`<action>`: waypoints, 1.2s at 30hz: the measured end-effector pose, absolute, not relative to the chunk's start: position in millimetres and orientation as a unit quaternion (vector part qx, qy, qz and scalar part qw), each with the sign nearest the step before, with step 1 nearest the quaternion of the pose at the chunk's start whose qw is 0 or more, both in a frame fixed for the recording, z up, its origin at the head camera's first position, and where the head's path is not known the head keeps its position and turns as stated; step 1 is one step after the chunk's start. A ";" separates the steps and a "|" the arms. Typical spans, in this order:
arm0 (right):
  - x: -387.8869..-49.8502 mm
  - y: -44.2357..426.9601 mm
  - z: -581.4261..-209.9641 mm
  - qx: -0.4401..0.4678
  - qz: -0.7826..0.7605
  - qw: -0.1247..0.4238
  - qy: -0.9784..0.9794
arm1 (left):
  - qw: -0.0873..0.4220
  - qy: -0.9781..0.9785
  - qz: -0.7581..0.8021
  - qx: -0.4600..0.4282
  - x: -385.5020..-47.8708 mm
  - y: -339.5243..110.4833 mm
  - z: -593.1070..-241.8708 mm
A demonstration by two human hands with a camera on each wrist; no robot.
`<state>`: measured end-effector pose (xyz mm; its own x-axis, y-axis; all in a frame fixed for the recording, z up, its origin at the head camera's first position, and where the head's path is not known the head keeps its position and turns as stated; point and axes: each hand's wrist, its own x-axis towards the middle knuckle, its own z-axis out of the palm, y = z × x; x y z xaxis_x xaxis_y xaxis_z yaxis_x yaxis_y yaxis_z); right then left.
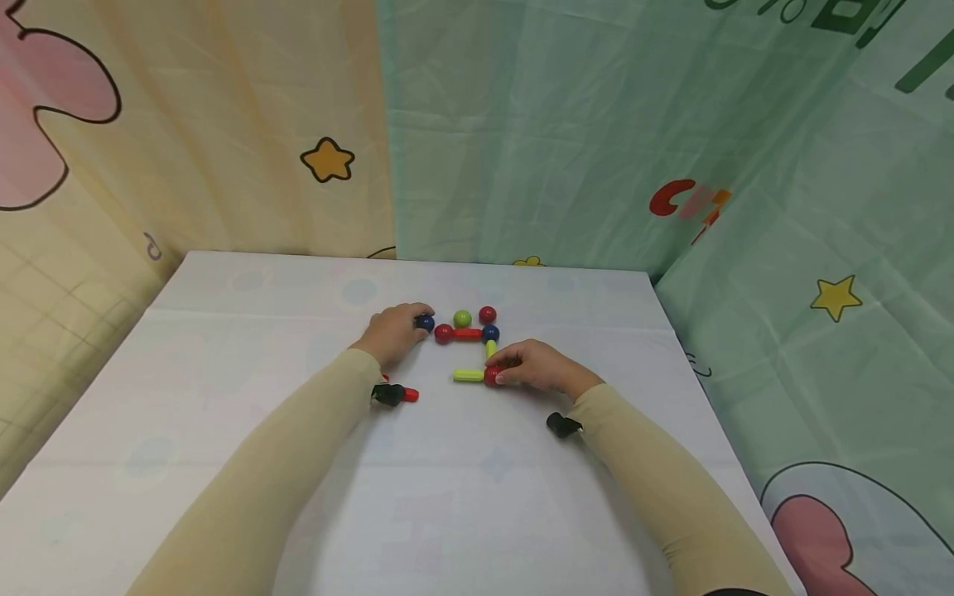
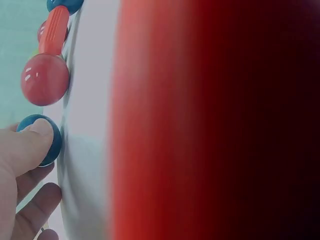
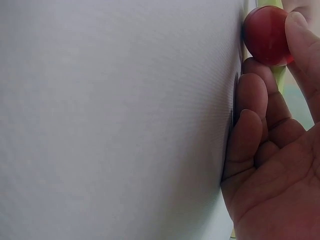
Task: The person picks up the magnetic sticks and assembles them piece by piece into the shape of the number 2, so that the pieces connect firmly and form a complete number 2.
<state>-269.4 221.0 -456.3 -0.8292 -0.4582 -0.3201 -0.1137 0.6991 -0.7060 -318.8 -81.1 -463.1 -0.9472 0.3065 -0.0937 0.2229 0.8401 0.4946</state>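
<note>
My left hand (image 1: 397, 333) pinches a blue ball (image 2: 56, 142) between thumb and fingers, low over the white table. Just beyond it, a red ball (image 1: 443, 334) joins a red stick (image 1: 467, 334), which runs to another blue ball (image 1: 490, 333). From there a yellow-green stick (image 1: 491, 348) leads to a nearer red ball (image 3: 267, 35). Thumb and fingers of my right hand (image 1: 540, 365) hold that nearer ball. A second yellow-green stick (image 1: 468, 375) points left from it. In the left wrist view a gap separates the pinched blue ball from the red ball.
Behind the joined pieces lie a loose green ball (image 1: 462, 319) and a red ball (image 1: 488, 314). A red stick (image 1: 411, 396) lies by my left wrist, blurred and large in the left wrist view. Printed curtains (image 1: 522, 149) stand behind the white table (image 1: 447, 497).
</note>
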 end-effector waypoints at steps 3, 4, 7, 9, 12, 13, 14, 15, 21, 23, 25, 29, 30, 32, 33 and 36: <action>-269.1 220.8 -456.0 -0.160 -0.354 0.245 0.889 | 0.086 0.954 0.251 0.137 -318.0 -83.6 -462.8; -269.1 220.8 -456.0 -0.160 -0.354 0.245 0.888 | 0.089 0.954 0.255 0.132 -317.4 -84.5 -462.6; -269.1 220.9 -456.1 -0.159 -0.354 0.245 0.888 | 0.102 0.951 0.267 0.120 -314.1 -88.2 -461.5; -269.2 221.0 -455.9 -0.159 -0.354 0.245 0.889 | 0.112 0.948 0.275 0.112 -310.6 -90.6 -459.8; -269.6 221.6 -456.6 -0.158 -0.354 0.245 0.889 | 0.124 0.945 0.282 0.109 -305.0 -93.7 -456.0; -269.8 221.8 -456.9 -0.158 -0.355 0.245 0.888 | 0.127 0.944 0.282 0.111 -303.1 -94.8 -454.4; -270.0 222.0 -457.4 -0.158 -0.355 0.245 0.888 | 0.129 0.944 0.280 0.115 -301.4 -95.6 -453.1; -270.2 222.2 -458.1 -0.157 -0.356 0.245 0.888 | 0.131 0.944 0.279 0.119 -299.8 -96.8 -452.0; -270.3 222.4 -458.9 -0.161 -0.354 0.244 0.888 | 0.142 0.941 0.273 0.142 -291.0 -102.2 -448.0; -269.9 222.4 -458.1 -0.162 -0.353 0.244 0.889 | 0.150 0.938 0.276 0.148 -288.5 -102.8 -447.4; -269.6 222.5 -457.5 -0.162 -0.351 0.244 0.890 | 0.158 0.934 0.279 0.157 -285.8 -102.9 -446.5; -269.2 222.4 -456.3 -0.160 -0.349 0.245 0.890 | 0.176 0.927 0.286 0.169 -280.1 -102.5 -446.8; -269.1 222.5 -456.4 -0.160 -0.349 0.245 0.890 | 0.179 0.925 0.286 0.172 -278.6 -102.4 -447.3; -268.6 222.4 -455.9 -0.160 -0.349 0.245 0.890 | 0.186 0.923 0.288 0.176 -275.5 -102.0 -448.4; -268.4 222.4 -455.5 -0.161 -0.349 0.245 0.890 | 0.187 0.922 0.289 0.177 -273.9 -101.6 -448.7; -268.6 222.5 -455.2 -0.163 -0.349 0.243 0.890 | 0.190 0.919 0.292 0.184 -269.1 -100.0 -449.5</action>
<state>-268.6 222.5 -455.2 -0.8281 -0.4606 -0.3195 -0.1210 0.7034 -0.7004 -269.1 -100.0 -449.5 -0.8606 0.4486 -0.2411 0.2270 0.7617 0.6069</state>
